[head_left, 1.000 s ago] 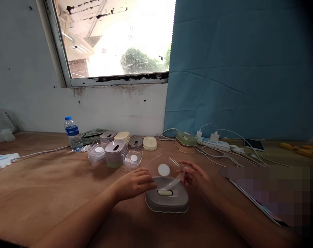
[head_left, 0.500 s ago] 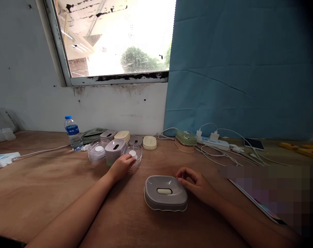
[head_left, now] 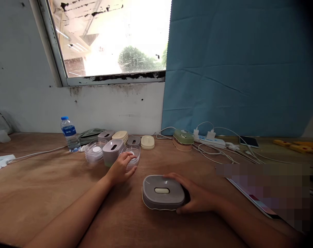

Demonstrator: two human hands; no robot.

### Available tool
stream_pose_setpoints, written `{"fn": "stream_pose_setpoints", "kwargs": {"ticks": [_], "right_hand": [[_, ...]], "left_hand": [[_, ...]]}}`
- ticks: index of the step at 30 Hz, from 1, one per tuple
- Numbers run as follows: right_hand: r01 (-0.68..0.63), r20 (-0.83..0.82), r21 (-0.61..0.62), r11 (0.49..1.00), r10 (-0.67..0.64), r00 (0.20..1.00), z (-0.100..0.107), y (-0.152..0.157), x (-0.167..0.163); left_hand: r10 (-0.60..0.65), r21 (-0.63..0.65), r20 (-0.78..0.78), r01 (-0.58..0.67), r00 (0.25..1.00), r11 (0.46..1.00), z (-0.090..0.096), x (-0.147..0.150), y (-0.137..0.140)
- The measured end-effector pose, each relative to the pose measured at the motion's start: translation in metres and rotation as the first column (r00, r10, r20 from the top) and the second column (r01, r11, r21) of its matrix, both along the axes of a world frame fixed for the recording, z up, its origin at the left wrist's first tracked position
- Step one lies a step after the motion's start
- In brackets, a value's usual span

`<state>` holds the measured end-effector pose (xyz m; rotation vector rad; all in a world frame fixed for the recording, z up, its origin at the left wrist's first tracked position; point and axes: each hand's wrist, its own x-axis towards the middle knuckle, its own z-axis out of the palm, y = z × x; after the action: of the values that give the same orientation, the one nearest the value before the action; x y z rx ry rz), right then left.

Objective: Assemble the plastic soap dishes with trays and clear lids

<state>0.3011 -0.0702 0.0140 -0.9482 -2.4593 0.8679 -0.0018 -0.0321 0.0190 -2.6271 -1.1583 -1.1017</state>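
Observation:
In front of me on the table stands a grey rounded box (head_left: 163,199) with a slot in its top, where a cream piece shows. My right hand (head_left: 194,194) wraps round its right end, fingers over the back edge and thumb at the front corner. To the left, my left hand (head_left: 122,167) is open, thumb apart from the fingers, at the near side of a stack of clear plastic containers (head_left: 137,151). Whether its fingers touch the stack I cannot tell. Beside it are a lilac-grey slotted box (head_left: 112,151) and another clear container stack (head_left: 90,153).
Cream lids (head_left: 147,142), a water bottle (head_left: 72,139) and a green box (head_left: 183,136) stand along the back. White cables run from a power strip (head_left: 212,141) at the back right. A flat device (head_left: 252,198), mostly blurred out, lies at the right.
My right hand has closed round the grey box's right end. My left hand has drawn slightly back, its thumb now spread from the fingers. The view has shifted a little.

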Motion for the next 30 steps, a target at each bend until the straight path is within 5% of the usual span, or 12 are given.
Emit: {"fn": "stream_pose_setpoints", "kwargs": {"ticks": [3,6,8,15,24,30], "right_hand": [[0.06,-0.073,0.034,0.998,-0.057,0.996,-0.005,0.001,-0.001],[0.077,-0.215,0.04,0.996,-0.067,0.974,-0.007,0.002,-0.001],[0.078,-0.31,0.034,0.996,-0.064,0.949,-0.008,0.002,0.0],[-0.015,-0.552,-0.159,0.987,-0.076,0.83,-0.008,0.008,0.0],[-0.038,-0.738,-0.278,0.96,-0.188,0.648,-0.014,0.011,-0.001],[-0.002,-0.842,-0.288,0.958,-0.252,0.477,-0.02,0.017,0.001]], "left_hand": [[-0.285,-0.073,-0.05,0.281,0.957,0.957,0.01,0.012,-0.017],[-0.56,-0.19,-0.099,0.537,0.823,0.822,0.012,0.025,-0.029],[-0.631,-0.236,-0.057,0.604,0.774,0.762,0.008,0.032,-0.032],[-0.564,-0.239,0.217,0.604,0.796,0.76,0.001,0.039,-0.035],[-0.432,-0.275,0.361,0.537,0.826,0.798,0.032,0.048,-0.033],[-0.282,-0.398,0.52,0.52,0.807,0.755,0.063,0.062,0.005]]}}
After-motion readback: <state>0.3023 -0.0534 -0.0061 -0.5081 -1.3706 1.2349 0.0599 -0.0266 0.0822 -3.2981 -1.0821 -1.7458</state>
